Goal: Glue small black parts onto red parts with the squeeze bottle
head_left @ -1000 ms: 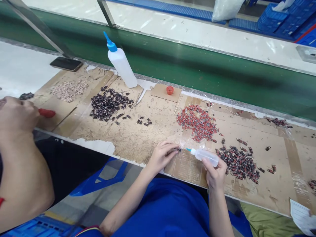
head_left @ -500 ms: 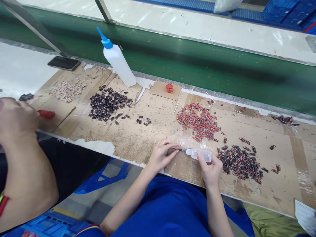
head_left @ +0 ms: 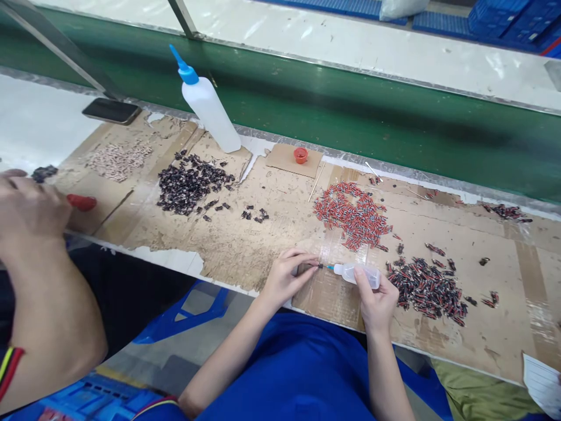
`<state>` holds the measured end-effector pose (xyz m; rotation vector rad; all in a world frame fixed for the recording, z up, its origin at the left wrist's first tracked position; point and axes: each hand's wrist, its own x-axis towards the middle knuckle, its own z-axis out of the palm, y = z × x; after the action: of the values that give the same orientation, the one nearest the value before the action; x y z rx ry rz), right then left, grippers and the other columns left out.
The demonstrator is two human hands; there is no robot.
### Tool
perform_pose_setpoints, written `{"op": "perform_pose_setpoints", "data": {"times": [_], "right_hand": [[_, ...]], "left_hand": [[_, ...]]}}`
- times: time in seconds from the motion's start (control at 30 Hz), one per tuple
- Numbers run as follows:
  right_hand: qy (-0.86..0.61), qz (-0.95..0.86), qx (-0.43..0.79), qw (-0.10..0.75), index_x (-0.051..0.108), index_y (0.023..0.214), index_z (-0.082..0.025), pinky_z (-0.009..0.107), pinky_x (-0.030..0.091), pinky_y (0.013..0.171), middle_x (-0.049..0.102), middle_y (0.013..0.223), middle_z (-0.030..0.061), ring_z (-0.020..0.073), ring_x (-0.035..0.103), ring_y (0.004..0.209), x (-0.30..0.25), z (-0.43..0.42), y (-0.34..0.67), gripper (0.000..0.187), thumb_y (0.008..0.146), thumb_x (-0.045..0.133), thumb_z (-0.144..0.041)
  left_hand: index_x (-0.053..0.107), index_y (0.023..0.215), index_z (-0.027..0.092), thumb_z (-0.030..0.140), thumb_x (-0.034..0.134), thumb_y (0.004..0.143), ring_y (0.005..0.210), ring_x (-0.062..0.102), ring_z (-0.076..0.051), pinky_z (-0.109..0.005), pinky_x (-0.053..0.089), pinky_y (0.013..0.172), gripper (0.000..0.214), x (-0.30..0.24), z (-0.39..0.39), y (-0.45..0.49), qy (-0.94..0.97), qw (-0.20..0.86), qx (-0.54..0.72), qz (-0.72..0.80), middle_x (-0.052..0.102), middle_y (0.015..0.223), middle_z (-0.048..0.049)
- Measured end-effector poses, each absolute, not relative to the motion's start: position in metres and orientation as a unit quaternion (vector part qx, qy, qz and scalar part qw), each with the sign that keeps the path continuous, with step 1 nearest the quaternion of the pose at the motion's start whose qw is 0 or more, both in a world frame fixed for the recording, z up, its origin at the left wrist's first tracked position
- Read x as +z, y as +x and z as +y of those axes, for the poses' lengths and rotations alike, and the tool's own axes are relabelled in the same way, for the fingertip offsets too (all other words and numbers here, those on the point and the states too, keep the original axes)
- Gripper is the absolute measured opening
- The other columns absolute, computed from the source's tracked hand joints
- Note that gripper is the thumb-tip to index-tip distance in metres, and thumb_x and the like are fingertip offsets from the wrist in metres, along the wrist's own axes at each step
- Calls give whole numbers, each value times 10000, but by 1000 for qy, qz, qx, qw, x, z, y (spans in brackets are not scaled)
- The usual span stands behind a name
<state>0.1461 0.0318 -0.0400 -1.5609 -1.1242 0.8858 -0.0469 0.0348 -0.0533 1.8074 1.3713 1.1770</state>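
My left hand (head_left: 287, 276) pinches a tiny dark part (head_left: 319, 266) between thumb and fingertips, just above the cardboard-covered table (head_left: 272, 234). My right hand (head_left: 377, 300) grips a small clear squeeze bottle (head_left: 357, 273) lying nearly level, its blue tip touching the part. A heap of dark and red parts (head_left: 427, 288) lies right of the bottle. Red parts (head_left: 353, 214) are spread just beyond my hands.
A tall white bottle with a blue nozzle (head_left: 207, 103) leans at the back beside a dark heap (head_left: 189, 183). A red cap (head_left: 300, 155) rests on a cardboard scrap. Another person's hand (head_left: 27, 210) works at the left near a red-handled tool (head_left: 81, 202). A phone (head_left: 111, 110) lies far left.
The small bottle's tip moved left until it met the part in my left hand. The view shifted slightly. The other person's hand moved a little.
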Motion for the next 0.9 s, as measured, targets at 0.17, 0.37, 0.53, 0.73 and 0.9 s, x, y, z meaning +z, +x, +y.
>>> {"op": "perform_pose_setpoints", "data": {"times": [0.17,0.37,0.53,0.73,0.9], "right_hand": [[-643,-481,375,462,732,691,-158,258,497,536,711,620,41,172,622,550,-40,33,147,290,718,713,-446],[-643,-475,376,468,723,679,-155,251,478,524,688,597,24,155,592,534,-37,34,144,281,714,709,-433],[-639,-427,374,519,670,641,-149,254,447,500,640,562,13,139,546,500,-41,34,149,300,706,715,-438],[-581,-466,385,545,587,853,-187,296,509,655,698,813,44,187,658,720,-36,40,136,328,655,770,-373],[-547,-564,397,475,484,814,-237,362,505,814,713,949,75,232,673,947,-33,52,96,360,634,785,-318]], "left_hand": [[693,972,216,165,672,827,853,687,-185,-335,535,796,155,-53,35,-47,679,290,438,514,761,834,-24],[693,985,220,163,666,831,859,683,-187,-338,533,806,166,-52,34,-47,674,294,441,514,760,838,-27],[688,1022,212,181,645,855,874,659,-197,-348,525,798,176,-58,35,-48,687,288,438,503,751,866,-48],[645,1143,215,174,500,942,902,601,-189,-354,500,824,252,-59,32,-58,731,269,427,458,700,927,-70],[674,1042,221,191,486,947,893,586,-187,-320,504,798,212,-49,21,-82,717,259,433,481,661,882,-58]]}}
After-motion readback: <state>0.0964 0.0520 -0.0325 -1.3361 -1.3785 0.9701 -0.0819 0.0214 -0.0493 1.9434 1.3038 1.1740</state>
